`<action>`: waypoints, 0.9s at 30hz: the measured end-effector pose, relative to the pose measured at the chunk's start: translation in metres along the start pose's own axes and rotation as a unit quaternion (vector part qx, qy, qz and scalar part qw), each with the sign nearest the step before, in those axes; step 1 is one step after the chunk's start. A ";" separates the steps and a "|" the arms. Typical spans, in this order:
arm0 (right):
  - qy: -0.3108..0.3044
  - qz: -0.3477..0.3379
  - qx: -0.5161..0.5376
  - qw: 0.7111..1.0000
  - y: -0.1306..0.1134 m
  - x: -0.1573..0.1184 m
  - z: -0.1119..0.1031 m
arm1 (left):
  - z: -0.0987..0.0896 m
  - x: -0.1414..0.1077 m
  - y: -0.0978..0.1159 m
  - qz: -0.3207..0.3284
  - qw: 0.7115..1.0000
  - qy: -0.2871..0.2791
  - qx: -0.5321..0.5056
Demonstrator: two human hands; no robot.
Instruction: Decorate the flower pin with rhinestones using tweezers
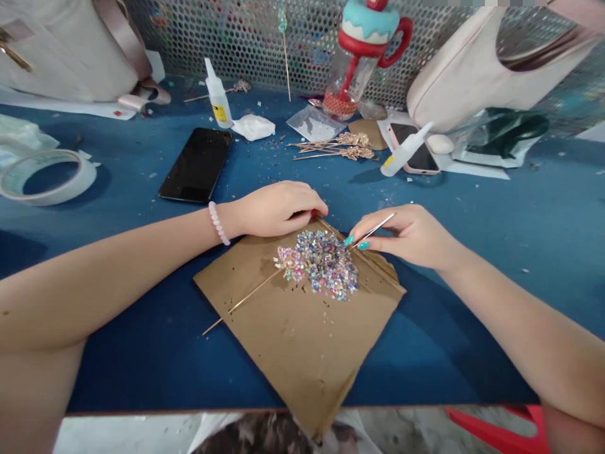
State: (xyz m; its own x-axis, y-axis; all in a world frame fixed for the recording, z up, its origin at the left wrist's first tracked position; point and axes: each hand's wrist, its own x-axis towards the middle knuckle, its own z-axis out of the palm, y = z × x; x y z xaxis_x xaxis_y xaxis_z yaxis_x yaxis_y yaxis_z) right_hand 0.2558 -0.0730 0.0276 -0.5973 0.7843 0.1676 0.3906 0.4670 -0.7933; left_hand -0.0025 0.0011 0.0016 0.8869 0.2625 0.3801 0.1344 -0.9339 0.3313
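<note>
My right hand (401,236), with turquoise nails, pinches a pair of metal tweezers (378,228). Their tips point down at the right side of a heap of small glittering rhinestones (331,265). The heap lies on a brown piece of cardboard (302,340), turned cornerwise towards me. At the cardboard's far edge my left hand (283,208) is closed over the border, its fingertips partly hidden. Touching the heap's left side is a hairpin (255,291) with a thin gold stick and a pink and green stone-covered head. Its stick reaches past the cardboard's left edge.
A black phone (196,165), two glue bottles (217,98) and several gold hairpins (335,146) lie or stand behind my hands. Farther back are a lidded cup (359,57), a white bag (491,63) and a perforated metal panel (212,38). Tape (50,176) lies left.
</note>
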 end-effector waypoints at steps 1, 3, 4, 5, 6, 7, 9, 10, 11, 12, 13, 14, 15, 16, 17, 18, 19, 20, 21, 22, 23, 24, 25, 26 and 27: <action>-0.003 -0.004 0.016 1.000 0.000 0.000 -0.001 | 0.000 0.000 0.000 0.000 1.000 0.001 0.000; -0.046 -0.022 0.067 0.996 0.000 -0.001 -0.004 | 0.000 0.000 0.000 0.001 1.000 0.003 -0.001; -0.082 -0.033 0.092 0.992 -0.001 -0.001 -0.004 | 0.000 0.000 0.000 0.002 1.000 0.005 -0.002; -0.122 -0.043 0.111 0.985 -0.003 -0.002 -0.005 | 0.000 0.000 0.000 0.004 1.000 0.006 -0.004; -0.158 -0.051 0.120 0.979 -0.004 -0.002 -0.005 | 0.000 0.000 0.000 0.006 1.000 0.006 -0.005; -0.185 -0.057 0.122 0.974 -0.006 -0.002 -0.004 | -0.001 0.000 0.000 0.008 1.000 0.006 -0.005; -0.205 -0.071 0.110 0.970 -0.010 -0.003 -0.002 | -0.001 0.001 0.001 0.009 1.000 0.005 -0.005; -0.203 -0.078 0.102 0.971 -0.011 -0.003 0.000 | -0.001 0.001 0.001 0.009 1.000 0.005 -0.005; -0.195 -0.084 0.093 0.973 -0.011 -0.003 0.001 | -0.001 0.001 0.001 0.009 1.000 0.004 -0.005; -0.182 -0.087 0.083 0.976 -0.011 -0.003 0.002 | -0.001 0.001 0.001 0.008 1.000 0.004 -0.005; -0.167 -0.089 0.075 0.979 -0.010 -0.003 0.003 | -0.001 0.001 0.001 0.006 1.000 0.003 -0.006; -0.151 -0.090 0.069 0.982 -0.008 -0.003 0.003 | -0.001 0.001 0.001 0.005 1.000 0.003 -0.006; -0.134 -0.090 0.067 0.985 -0.006 -0.002 0.003 | -0.001 0.001 0.001 0.004 1.000 0.003 -0.006; -0.118 -0.089 0.067 0.987 -0.004 -0.002 0.003 | -0.001 0.001 0.002 0.003 1.000 0.004 -0.007; -0.104 -0.088 0.067 0.988 -0.002 -0.002 0.003 | -0.001 0.001 0.002 0.003 1.000 0.005 -0.008; -0.091 -0.087 0.067 0.990 -0.001 -0.002 0.003 | -0.001 0.001 0.002 0.004 1.000 0.005 -0.009; -0.079 -0.083 0.065 0.991 0.000 -0.002 0.003 | -0.001 0.001 0.002 0.004 1.000 0.005 -0.009; -0.070 -0.078 0.061 0.993 0.001 -0.001 0.004 | -0.001 0.001 0.002 0.004 1.000 0.005 -0.009; -0.063 -0.073 0.057 0.994 0.002 -0.001 0.004 | -0.001 0.001 0.002 0.004 1.000 0.004 -0.009; -0.056 -0.068 0.053 0.995 0.003 -0.001 0.003 | -0.001 0.001 0.002 0.004 1.000 0.004 -0.008; -0.051 -0.064 0.049 0.995 0.003 -0.001 0.003 | -0.001 0.001 0.002 0.004 1.000 0.004 -0.008; -0.047 -0.063 0.046 0.996 0.003 -0.001 0.002 | -0.001 0.001 0.002 0.004 1.000 0.005 -0.008; -0.042 -0.064 0.045 0.996 0.004 -0.001 0.001 | -0.001 0.001 0.002 0.005 1.000 0.006 -0.008; -0.038 -0.068 0.047 0.996 0.004 -0.001 0.000 | -0.002 0.001 0.002 0.006 1.000 0.007 -0.008; -0.040 -0.075 0.054 0.995 0.004 -0.001 -0.001 | -0.002 0.001 0.002 0.006 1.000 0.008 -0.009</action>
State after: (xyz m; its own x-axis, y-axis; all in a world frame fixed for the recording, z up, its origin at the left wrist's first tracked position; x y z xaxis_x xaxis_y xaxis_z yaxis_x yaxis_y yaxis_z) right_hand 0.2589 -0.0718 0.0249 -0.6986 0.6723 0.2449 0.2177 0.5257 -0.8223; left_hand -0.0021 -0.0001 0.0039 0.8812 0.2547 0.3983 0.1154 -0.9329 0.3412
